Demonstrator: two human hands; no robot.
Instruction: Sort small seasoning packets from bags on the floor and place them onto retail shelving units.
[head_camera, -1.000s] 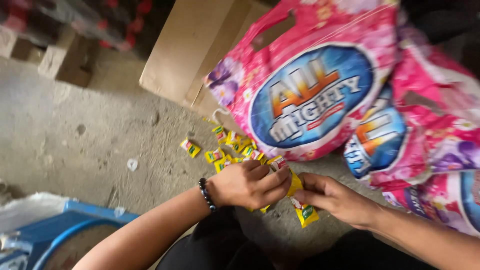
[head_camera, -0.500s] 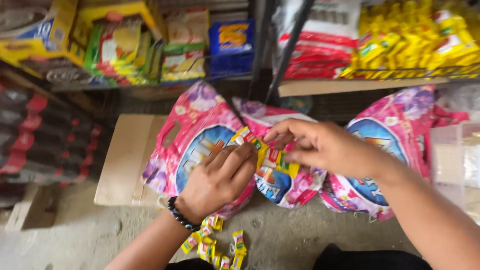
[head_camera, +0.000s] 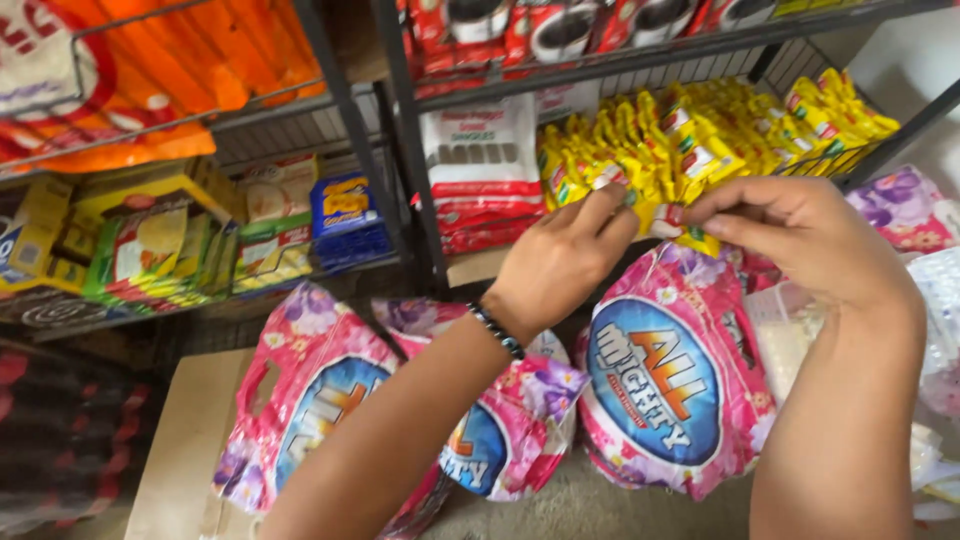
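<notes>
Your left hand (head_camera: 560, 262) and right hand (head_camera: 800, 235): both pinched shut on 1 yellow sachet strip (head_camera: 672, 222) raised before the shelf | 3 pink bags (head_camera: 665, 385) below | 1 cardboard sheet (head_camera: 185, 450) | shelf post (head_camera: 415, 170) just left.

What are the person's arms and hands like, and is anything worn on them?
Both arms are bare from the lower edge of the picture up to the hands, with no sleeves and no gloves. The left hand has a thin dark beaded bracelet around its wrist. The right hand shows no ring, watch or band on the parts in view.
</notes>
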